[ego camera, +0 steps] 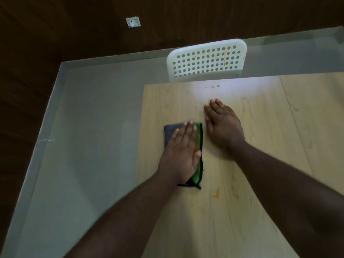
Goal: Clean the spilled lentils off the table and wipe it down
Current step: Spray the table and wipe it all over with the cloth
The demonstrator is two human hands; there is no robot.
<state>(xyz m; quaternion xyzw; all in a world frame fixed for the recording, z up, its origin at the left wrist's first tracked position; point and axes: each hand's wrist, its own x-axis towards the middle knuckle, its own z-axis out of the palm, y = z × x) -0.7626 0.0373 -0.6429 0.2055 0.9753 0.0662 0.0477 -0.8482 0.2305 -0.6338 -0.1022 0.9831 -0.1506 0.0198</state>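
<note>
A folded cloth (170, 130), grey with a green and black edge, lies near the left edge of the light wooden table (260, 146). My left hand (181, 151) presses flat on the cloth with straight fingers. Just to its right, my right hand (222, 123) lies flat on the bare wood, fingers straight and pointing away from me. A small orange stain (216, 193) marks the table nearer to me. No lentils show on the table.
A white perforated chair back (206, 60) stands at the table's far edge. Grey floor (89, 127) lies to the left of the table, with a dark wooden wall (55, 34) and a white socket (133, 21) beyond.
</note>
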